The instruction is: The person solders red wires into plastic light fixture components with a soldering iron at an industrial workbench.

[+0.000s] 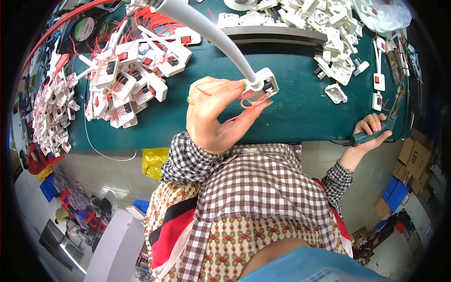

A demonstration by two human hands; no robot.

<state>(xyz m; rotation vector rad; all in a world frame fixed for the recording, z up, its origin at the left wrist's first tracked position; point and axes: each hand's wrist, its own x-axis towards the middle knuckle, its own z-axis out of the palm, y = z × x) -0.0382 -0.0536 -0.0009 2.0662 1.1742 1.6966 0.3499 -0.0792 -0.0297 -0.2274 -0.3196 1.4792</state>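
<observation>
My left hand (216, 110) pinches a small white plastic switch housing (268, 77) between thumb and fingers, above the middle of the green table. Thin red wires (249, 101) loop from the housing past my fingertips. The end of a thick white bent tube (211, 35) comes down right at the housing; whether they touch I cannot tell. At the table's right edge my right hand (373, 129) is wrapped round the green handle of a soldering iron (376, 134). Its slim front part points up and away, near several white pieces with red switches (378, 81).
Wired white housings with red switches (127, 84) are heaped at the left, with more (54, 113) at the far left. Bare white plastic parts (333, 42) pile up at the back right, beside a dark curved bar (277, 35). A clear plastic bag (387, 16) lies behind.
</observation>
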